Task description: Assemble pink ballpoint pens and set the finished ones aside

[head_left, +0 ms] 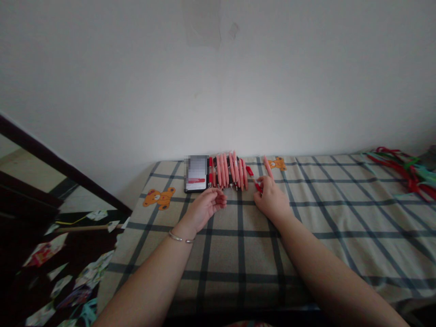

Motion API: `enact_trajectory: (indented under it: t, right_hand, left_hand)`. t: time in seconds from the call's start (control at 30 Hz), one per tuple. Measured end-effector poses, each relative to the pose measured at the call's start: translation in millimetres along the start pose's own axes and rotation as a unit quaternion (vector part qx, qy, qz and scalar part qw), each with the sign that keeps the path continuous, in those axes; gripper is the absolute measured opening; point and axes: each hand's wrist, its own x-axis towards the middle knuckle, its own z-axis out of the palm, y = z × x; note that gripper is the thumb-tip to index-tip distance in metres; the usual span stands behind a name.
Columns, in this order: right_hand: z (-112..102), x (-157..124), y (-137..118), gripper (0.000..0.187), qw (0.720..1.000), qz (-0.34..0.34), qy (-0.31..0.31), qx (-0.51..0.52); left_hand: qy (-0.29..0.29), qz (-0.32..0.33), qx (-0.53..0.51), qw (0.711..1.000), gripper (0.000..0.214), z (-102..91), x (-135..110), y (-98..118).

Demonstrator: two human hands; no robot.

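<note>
A row of several pink and red pens (pixel 229 171) lies against the wall on a checked cloth (pixel 323 213) with bear prints. A phone (pixel 196 173) lies just left of the row. My right hand (pixel 271 198) is closed around a pink pen (pixel 267 165) that points toward the wall, and a red pen (pixel 254 178) lies by its fingers. My left hand (pixel 205 206) rests on the cloth below the row with fingers curled; nothing shows in them. A thin bangle (pixel 180 238) circles the left wrist.
A tangle of red and green cords (pixel 405 171) lies at the far right of the cloth. The cloth's left edge drops to a dark floor strewn with paper scraps (pixel 68 277). A plain wall (pixel 218 81) stands directly behind.
</note>
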Motion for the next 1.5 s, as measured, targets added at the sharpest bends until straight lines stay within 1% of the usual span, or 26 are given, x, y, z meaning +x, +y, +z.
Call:
enact_trajectory:
  t: [0.07, 0.13, 0.2, 0.23, 0.3, 0.37, 0.47, 0.53, 0.6, 0.67, 0.77, 0.83, 0.93, 1.03, 1.17, 1.3, 1.37, 1.4, 1.43, 1.5]
  right_hand:
    - [3, 1, 4, 0.041, 0.997, 0.027, 0.026, 0.069]
    - [4, 3, 7, 0.042, 0.983, 0.029, 0.068, 0.168]
    - [4, 5, 10, 0.033, 0.955, 0.052, 0.116, 0.269]
    - [4, 5, 10, 0.028, 0.936, 0.064, 0.147, 0.312]
    - [2, 6, 11, 0.021, 0.902, 0.072, 0.19, 0.382]
    - [0, 6, 11, 0.02, 0.877, 0.062, 0.215, 0.426]
    - [-3, 4, 8, 0.021, 0.85, 0.054, 0.235, 0.468]
    - [-6, 2, 6, 0.023, 0.833, 0.065, 0.248, 0.491]
    - [-9, 1, 3, 0.027, 0.816, 0.09, 0.274, 0.501]
    - [-10, -1, 1, 0.03, 0.811, 0.111, 0.275, 0.504]
    - [-10, -3, 0, 0.03, 0.807, 0.134, 0.229, 0.527]
    - [-8, -4, 1, 0.029, 0.813, 0.136, 0.184, 0.535]
    - [-5, -4, 1, 0.028, 0.826, 0.137, 0.103, 0.538]
    - [-4, -4, -1, 0.029, 0.819, 0.149, 0.013, 0.553]
    - [-4, -3, -6, 0.031, 0.807, 0.124, -0.044, 0.576]
    - [-4, -3, -9, 0.033, 0.806, 0.104, -0.115, 0.572]
    - [-2, -3, -9, 0.034, 0.808, 0.1, -0.14, 0.564]
    - [0, -4, -8, 0.034, 0.809, 0.099, -0.15, 0.56]
    - [1, -4, -7, 0.034, 0.81, 0.098, -0.159, 0.556]
    - [3, -4, -6, 0.034, 0.811, 0.095, -0.179, 0.549]
  left_hand:
    - [0.003, 0.001, -0.001, 1.0, 0.011, 0.3, 0, 0]
    - [0.006, 0.0, -0.001, 1.0, 0.011, 0.6, 1, 0]
    - [0.009, -0.003, -0.002, 1.0, 0.01, 0.9, 0, 0]
    - [0.011, -0.004, -0.001, 1.0, 0.01, 1.0, 0, 0]
    - [0.012, -0.005, 0.0, 1.0, 0.01, 1.0, 0, 0]
    - [0.011, -0.004, 0.001, 1.0, 0.009, 1.0, 0, 0]
    - [0.009, -0.003, 0.0, 1.0, 0.009, 1.1, 0, 0]
    - [0.011, -0.003, -0.001, 1.0, 0.009, 1.3, 0, 0]
    - [0.012, -0.003, -0.002, 1.0, 0.009, 1.7, -1, 1]
    - [0.011, -0.003, -0.002, 1.0, 0.009, 2.1, -1, 1]
    - [0.012, -0.003, 0.0, 1.0, 0.009, 2.3, -2, 2]
    - [0.012, -0.004, 0.001, 1.0, 0.01, 2.1, -2, 2]
    - [0.008, -0.005, 0.001, 1.0, 0.01, 1.3, -2, 1]
    - [0.006, -0.005, 0.002, 1.0, 0.011, 0.8, -1, 1]
    - [0.004, -0.004, 0.006, 1.0, 0.01, 0.9, -1, 0]
    - [0.003, 0.003, 0.016, 1.0, 0.011, 0.3, 0, -2]
    - [0.018, 0.034, 0.06, 0.997, 0.01, -0.3, 0, -4]
    - [0.027, 0.061, 0.106, 0.992, 0.011, -0.4, 0, -4]
    - [0.037, 0.093, 0.163, 0.981, 0.012, -0.3, -1, -4]
    - [0.033, 0.162, 0.307, 0.937, 0.013, 0.6, -3, -4]
